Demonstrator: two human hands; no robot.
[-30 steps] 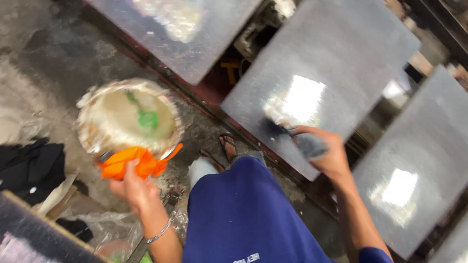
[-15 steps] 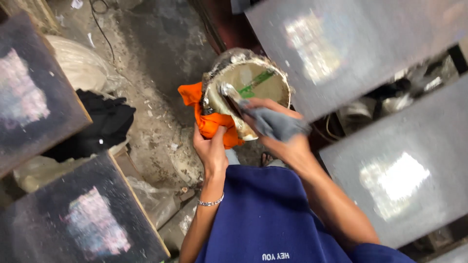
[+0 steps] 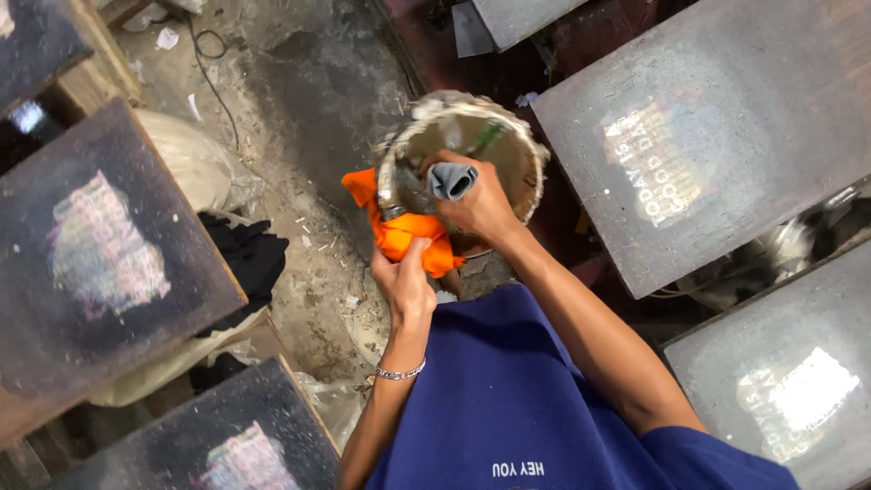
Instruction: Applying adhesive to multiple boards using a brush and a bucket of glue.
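Observation:
My left hand [image 3: 405,279] grips an orange cloth [image 3: 410,238] pressed against the near rim of a round, paint-crusted bucket [image 3: 522,150] on the floor. My right hand [image 3: 478,204] reaches over the bucket's mouth and holds a grey rag [image 3: 451,180] together with a metal scraper-like tool [image 3: 410,192] whose blade rests on the rim. A green streak shows inside the bucket at its far side. I wear a blue shirt and a thin bracelet on the left wrist.
Dark flat printing boards [image 3: 689,136] with faded prints stand right and left [image 3: 100,245] of me. A black cloth [image 3: 245,254] and a pale sack [image 3: 195,159] lie on the dirty concrete floor. A cable [image 3: 213,73] runs at the top left.
My right hand left the board on the right and came with the grey rag to the bucket. The view swung, so the bucket now sits in front of me; my left hand keeps the orange cloth.

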